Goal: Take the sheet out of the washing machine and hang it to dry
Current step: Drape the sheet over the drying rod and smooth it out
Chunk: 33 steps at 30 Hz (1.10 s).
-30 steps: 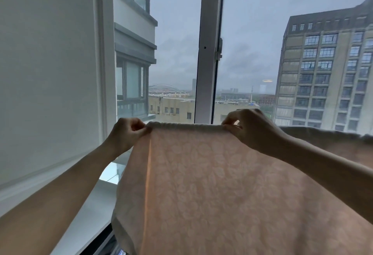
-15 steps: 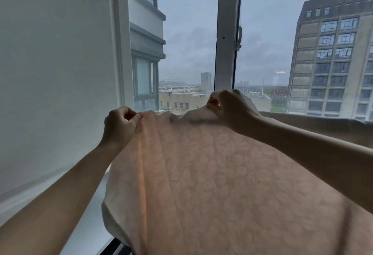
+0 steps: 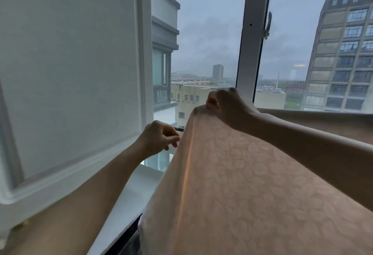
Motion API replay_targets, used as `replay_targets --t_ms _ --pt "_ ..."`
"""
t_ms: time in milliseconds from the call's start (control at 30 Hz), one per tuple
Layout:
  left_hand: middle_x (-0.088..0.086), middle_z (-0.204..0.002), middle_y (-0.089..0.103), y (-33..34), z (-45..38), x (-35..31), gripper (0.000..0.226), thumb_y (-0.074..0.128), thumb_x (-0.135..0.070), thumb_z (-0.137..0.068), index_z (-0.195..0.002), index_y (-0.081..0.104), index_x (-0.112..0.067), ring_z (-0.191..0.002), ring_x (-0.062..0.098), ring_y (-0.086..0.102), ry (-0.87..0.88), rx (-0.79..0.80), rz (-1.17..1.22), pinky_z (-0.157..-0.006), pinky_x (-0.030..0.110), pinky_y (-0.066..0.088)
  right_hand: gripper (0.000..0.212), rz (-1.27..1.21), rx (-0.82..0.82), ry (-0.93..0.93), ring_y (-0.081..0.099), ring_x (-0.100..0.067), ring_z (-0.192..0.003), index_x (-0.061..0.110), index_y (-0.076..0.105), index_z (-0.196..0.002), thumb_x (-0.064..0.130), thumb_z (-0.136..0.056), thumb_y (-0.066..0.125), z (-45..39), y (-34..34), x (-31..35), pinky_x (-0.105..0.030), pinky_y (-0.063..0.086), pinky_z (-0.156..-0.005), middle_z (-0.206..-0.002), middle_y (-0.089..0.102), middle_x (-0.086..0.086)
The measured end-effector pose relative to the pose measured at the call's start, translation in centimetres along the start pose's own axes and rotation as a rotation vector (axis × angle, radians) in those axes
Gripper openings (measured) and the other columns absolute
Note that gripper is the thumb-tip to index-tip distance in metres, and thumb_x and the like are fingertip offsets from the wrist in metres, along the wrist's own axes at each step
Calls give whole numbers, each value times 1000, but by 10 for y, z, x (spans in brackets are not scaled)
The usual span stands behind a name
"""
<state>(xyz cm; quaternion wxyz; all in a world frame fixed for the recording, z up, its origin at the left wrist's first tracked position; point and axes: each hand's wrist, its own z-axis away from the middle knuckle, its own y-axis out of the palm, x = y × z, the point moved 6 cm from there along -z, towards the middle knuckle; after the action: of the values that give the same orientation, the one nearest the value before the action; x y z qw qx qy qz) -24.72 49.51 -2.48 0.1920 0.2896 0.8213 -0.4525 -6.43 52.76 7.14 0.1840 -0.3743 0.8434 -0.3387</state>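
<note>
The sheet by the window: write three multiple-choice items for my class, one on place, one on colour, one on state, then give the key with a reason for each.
1. Where does the right hand grip the sheet?
A. its raised top edge
B. its bottom hem
C. its middle

2. What colour is the sheet?
A. dark blue
B. pale pink
C. green

3. How is the left hand?
A. flat on the windowsill
B. fingers curled at the sheet's left edge
C. out of view

Key: A, the hand pinches the fabric's peak; B, pink with a leaf pattern; B, its fingertips meet the edge.
</note>
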Motion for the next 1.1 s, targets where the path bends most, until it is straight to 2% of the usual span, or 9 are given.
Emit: replay_targets --t_ms 67,267,367,533,700,800,867,933,1100 --pt "1 -72 71 3 -3 0 15 68 -21 -87 -85 72 -7 -59 7 65 24 -23 46 -60 22 52 14 -21 22 6 63 -19 -69 12 69 -84 17 -91 58 4 -3 -5 -37 56 -66 -81 69 -5" --pt "-4 -93 70 22 -12 -18 42 64 -42 -80 -106 68 -11 -76 4 66 42 87 227 -68 15 52 10 4 98 40 62 -14 -70 16 71 -86 19 -87 62 23 -29 -19 -27 51 -66 -82 69 0" --pt "-13 -73 67 32 -16 -22 11 73 -26 -81 -82 69 -16 -64 -3 64 88 62 154 -63 12 49 13 29 128 88 62 -14 -68 17 72 -87 23 -88 61 31 -38 -32 -27 49 -66 -83 70 0" --pt "-19 -39 46 26 -19 -16 45 69 -14 -87 -49 51 -30 -40 1 42 119 -26 80 -49 9 33 11 43 128 83 60 -6 -65 16 73 -89 24 -88 65 41 -50 -43 -17 42 -60 -84 71 0" --pt "-11 -37 35 6 -17 -2 53 61 -24 -93 -44 41 -22 -40 8 33 96 -112 -39 -47 14 27 17 200 43 6 62 -24 -73 17 68 -86 30 -92 59 43 -49 -26 -38 53 -66 -84 68 -3" --pt "0 -49 45 -17 -28 3 44 60 -27 -94 -58 62 -2 -49 14 40 36 -247 -84 -54 27 34 23 266 7 -8 60 -24 -73 14 62 -85 30 -96 50 37 -49 -17 -36 50 -66 -87 63 -2" --pt "9 -56 58 -31 -41 0 36 61 -25 -94 -71 71 1 -56 25 55 21 -306 -67 -60 25 45 25 285 -43 6 59 -24 -70 12 58 -86 29 -98 44 32 -51 -15 -37 51 -65 -86 61 -3" --pt "17 -66 67 -38 -54 -4 34 61 -25 -94 -76 72 2 -65 32 65 25 -332 -38 -66 35 57 23 300 -79 32 59 -25 -68 11 57 -88 26 -99 43 30 -50 -13 -39 51 -65 -85 61 -4" --pt "14 -71 68 -20 -65 -4 32 59 -24 -94 -77 72 0 -67 26 60 -6 -265 -84 -61 24 41 9 424 -32 71 63 -29 -64 13 58 -89 16 -95 52 42 -42 -16 -29 35 -55 -71 65 -7"
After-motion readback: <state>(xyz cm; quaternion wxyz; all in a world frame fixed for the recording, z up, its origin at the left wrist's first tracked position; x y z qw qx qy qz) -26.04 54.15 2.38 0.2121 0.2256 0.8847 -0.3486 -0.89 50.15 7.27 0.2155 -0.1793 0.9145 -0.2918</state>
